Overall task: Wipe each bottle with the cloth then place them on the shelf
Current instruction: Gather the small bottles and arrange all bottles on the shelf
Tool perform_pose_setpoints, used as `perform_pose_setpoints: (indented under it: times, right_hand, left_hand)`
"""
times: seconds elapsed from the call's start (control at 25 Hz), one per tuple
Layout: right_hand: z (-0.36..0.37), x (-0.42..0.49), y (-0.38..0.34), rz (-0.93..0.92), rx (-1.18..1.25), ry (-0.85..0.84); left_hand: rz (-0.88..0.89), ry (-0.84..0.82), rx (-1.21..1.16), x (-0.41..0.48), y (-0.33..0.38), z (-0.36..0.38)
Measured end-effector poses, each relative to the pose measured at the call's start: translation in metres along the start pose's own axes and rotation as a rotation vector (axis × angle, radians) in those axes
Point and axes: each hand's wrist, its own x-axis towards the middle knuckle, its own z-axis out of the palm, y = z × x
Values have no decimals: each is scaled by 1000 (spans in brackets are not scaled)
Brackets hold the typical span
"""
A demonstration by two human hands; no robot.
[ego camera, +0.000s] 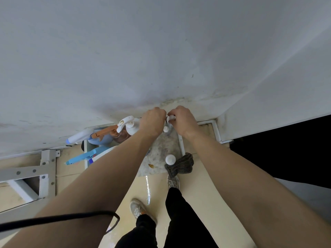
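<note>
My right hand [180, 120] pinches the white cap of a small clear bottle [170, 118] at the back of the marble shelf [157, 158], by the wall. My left hand [152, 120] is curled right beside that cap; whatever is in its fingers is hidden. A second small clear bottle with a white cap [166, 130] stands just below the hands. Nearer me stands a round white-capped bottle [170, 159]. The brown cloth [181, 165] lies bunched on the shelf's front right corner.
Left of the hands stand a white pump bottle [131, 127], an amber bottle with an orange trigger [114, 134], a white spray bottle [80, 136] and a blue trigger sprayer [84, 156]. A white metal frame [46, 169] is at left. The floor below looks wet.
</note>
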Motion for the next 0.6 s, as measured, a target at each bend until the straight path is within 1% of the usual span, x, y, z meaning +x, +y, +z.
perform_pose_setpoints:
  times: [0.08, 0.2, 0.44, 0.52, 0.6]
  right_hand:
    - [6, 1, 4, 19, 10, -10]
    - [18, 0, 10, 39, 49, 37]
    - [27, -2, 13, 100, 169, 45]
    - [25, -10, 13, 189, 277, 84]
    - [21, -26, 15, 280, 353, 121]
  left_hand:
    - [-8, 36, -45, 3, -3, 9]
    - [-31, 72, -128, 9, -7, 24]
    - [-69, 66, -286, 13, -13, 30]
    - [-61, 40, -306, 7, -13, 25]
    - [-59, 54, -331, -5, -13, 18]
